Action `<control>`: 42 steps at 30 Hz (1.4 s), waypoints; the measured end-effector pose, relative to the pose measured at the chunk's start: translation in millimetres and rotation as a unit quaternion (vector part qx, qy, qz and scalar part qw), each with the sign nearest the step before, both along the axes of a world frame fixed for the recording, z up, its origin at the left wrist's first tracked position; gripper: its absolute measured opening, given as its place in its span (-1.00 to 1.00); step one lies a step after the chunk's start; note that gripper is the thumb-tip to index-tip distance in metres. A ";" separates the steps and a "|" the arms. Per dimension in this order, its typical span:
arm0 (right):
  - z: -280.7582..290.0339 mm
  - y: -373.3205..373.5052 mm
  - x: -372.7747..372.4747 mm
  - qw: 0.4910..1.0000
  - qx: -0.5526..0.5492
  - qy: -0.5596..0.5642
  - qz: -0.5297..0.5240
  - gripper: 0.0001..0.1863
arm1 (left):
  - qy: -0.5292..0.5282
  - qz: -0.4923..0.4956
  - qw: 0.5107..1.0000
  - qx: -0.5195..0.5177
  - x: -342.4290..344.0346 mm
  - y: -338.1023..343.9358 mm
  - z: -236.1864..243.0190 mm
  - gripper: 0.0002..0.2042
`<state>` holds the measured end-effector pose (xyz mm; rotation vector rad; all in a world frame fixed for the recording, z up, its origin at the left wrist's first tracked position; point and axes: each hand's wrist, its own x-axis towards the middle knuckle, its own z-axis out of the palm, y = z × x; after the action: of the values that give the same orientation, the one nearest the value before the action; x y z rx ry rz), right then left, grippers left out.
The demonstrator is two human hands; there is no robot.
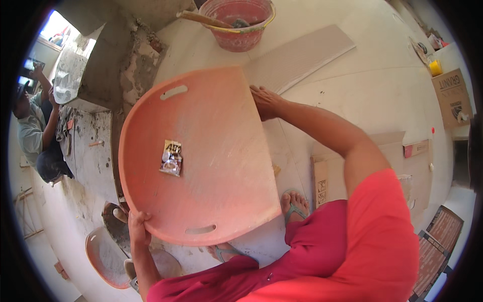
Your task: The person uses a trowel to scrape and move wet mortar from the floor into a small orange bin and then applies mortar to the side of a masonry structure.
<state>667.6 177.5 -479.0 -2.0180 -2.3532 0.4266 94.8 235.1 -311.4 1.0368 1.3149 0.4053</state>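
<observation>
A wide orange plastic scoop pan (216, 136) with two slot handles and one straight edge is held up in front of me. My left hand (139, 227) is closed round its rounded rim at the lower left, with the thumb on the inside. At the upper end of the straight edge, my right hand (267, 102) grips the pan; some of its fingers are hidden behind it. A small coffee-type sachet (171, 158), gold and dark brown, lies on the pan's inner face. White dusty smears mark the plastic.
A red bucket (236, 38) with a wooden-handled tool stands ahead. Nearby lies a grey board (307, 55). Flattened cardboard (372, 166) is at right, below a carton (451, 98). Another scoop pan (105, 256) rests lower left. A co-worker (37, 126) works beside a rough block structure (90, 141).
</observation>
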 end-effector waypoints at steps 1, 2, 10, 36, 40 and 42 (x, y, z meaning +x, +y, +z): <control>8.6 11.2 -0.9 1.000 0.009 -0.002 -0.003 0.12 | 0.005 0.020 1.000 0.014 -1.9 -8.0 3.5 -0.41; 17.9 22.4 -1.2 1.000 0.018 -0.004 -0.006 0.15 | 0.010 0.040 0.999 0.027 -2.3 -17.2 10.0 -0.41; -33.2 106.9 -14.0 1.000 -0.003 -0.019 -0.015 0.07 | 0.052 0.040 0.998 -0.004 -34.3 -58.6 33.0 -0.27; -57.4 145.2 -193.5 0.911 0.118 0.024 0.395 -0.56 | 0.049 0.087 0.990 -0.102 -105.5 -143.9 27.6 -0.21; -55.9 152.3 -199.9 0.892 0.156 0.013 0.424 -0.64 | 0.051 0.098 0.989 -0.093 -106.2 -149.5 25.8 -0.19; -58.2 153.9 -198.4 0.883 0.184 0.006 0.432 -0.67 | 0.044 0.098 0.990 -0.094 -111.1 -150.7 22.0 -0.19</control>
<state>469.2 331.3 -537.1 -0.7297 -2.9116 -0.0327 -16.3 84.5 -289.4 0.7785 1.5100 0.3785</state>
